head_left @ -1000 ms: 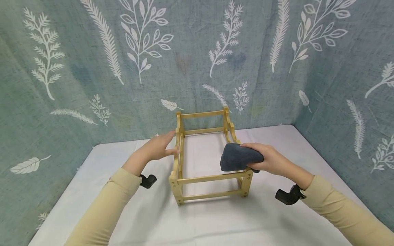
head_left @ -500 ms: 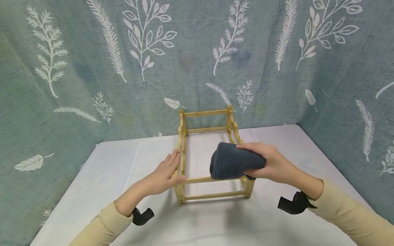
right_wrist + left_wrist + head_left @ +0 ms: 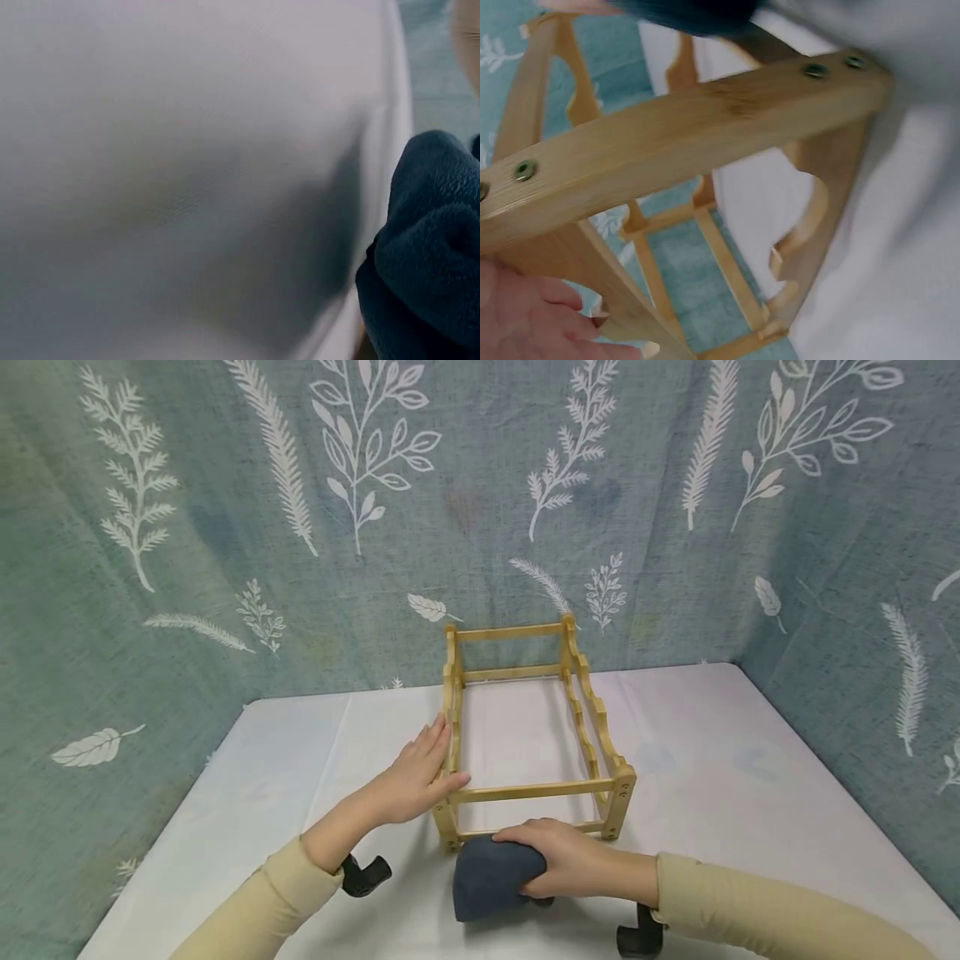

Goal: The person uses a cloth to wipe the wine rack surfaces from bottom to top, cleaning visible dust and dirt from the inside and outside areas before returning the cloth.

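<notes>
A light wooden rack [image 3: 536, 792] with scalloped side rails stands on the white-covered table. My left hand [image 3: 412, 781] rests on the rack's left side by the front corner, fingers straight along the rail and thumb apart. In the left wrist view its fingers [image 3: 540, 315] lie against the wood, below a post with metal screws. My right hand [image 3: 570, 860] grips a folded dark blue cloth [image 3: 491, 881] low in front of the rack, fingers over its top and thumb at the near side. The fluffy folds of the cloth [image 3: 435, 247] fill the right edge of the right wrist view.
A grey-green curtain [image 3: 480, 510] with white leaf prints hangs behind the table and along both sides. White cloth covers the table [image 3: 690, 760], which stretches to the left and right of the rack. Each wrist wears a small black camera [image 3: 363, 875].
My left hand has come down from beside the rack onto its left rail. My right hand has carried the cloth from the rack's front right corner down and left, to in front of it.
</notes>
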A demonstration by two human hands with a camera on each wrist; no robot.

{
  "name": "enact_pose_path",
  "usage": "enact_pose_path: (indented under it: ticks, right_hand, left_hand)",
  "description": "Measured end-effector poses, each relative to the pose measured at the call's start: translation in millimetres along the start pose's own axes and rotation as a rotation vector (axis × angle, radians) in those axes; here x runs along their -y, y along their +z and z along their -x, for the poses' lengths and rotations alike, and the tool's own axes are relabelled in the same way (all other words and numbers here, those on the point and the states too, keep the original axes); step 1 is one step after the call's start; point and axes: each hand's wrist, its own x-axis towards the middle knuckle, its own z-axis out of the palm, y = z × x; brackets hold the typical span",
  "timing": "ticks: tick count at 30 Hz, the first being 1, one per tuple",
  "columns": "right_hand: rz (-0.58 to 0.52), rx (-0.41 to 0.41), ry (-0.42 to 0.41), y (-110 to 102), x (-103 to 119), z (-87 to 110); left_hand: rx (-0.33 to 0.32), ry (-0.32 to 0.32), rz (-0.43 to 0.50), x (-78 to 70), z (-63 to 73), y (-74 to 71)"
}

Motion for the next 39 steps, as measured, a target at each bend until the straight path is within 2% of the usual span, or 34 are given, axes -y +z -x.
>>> enact_pose_path:
  ticks: [4,8,14,21,32,36,39]
  right_hand:
    - [0.093,-0.010,-0.035,15.7,-0.2,-18.1]
    - [0.201,-0.031,-0.097,23.3,5.2,-28.7]
    - [0.292,-0.045,-0.027,20.4,7.7,-25.4]
    - [0.283,-0.054,0.057,5.0,-9.4,8.0]
    - [0.248,-0.166,0.195,-22.5,-41.3,79.8]
    - [0.241,-0.193,0.254,-27.6,-50.9,96.6]
    - [0.227,-0.198,0.256,-30.4,-56.7,103.5]
  left_hand:
    - [0.026,-0.007,0.083,0.7,-4.4,-4.5]
    - [0.018,-0.070,0.121,1.0,-10.3,-8.1]
    - [0.044,-0.113,0.105,1.0,-15.1,-10.2]
    - [0.052,-0.113,0.102,3.4,-15.6,-7.9]
    - [0.066,-0.090,0.154,2.8,-15.0,-10.1]
    - [0.067,-0.087,0.164,2.3,-14.5,-10.7]
    - [0.067,-0.086,0.165,2.2,-15.2,-10.5]
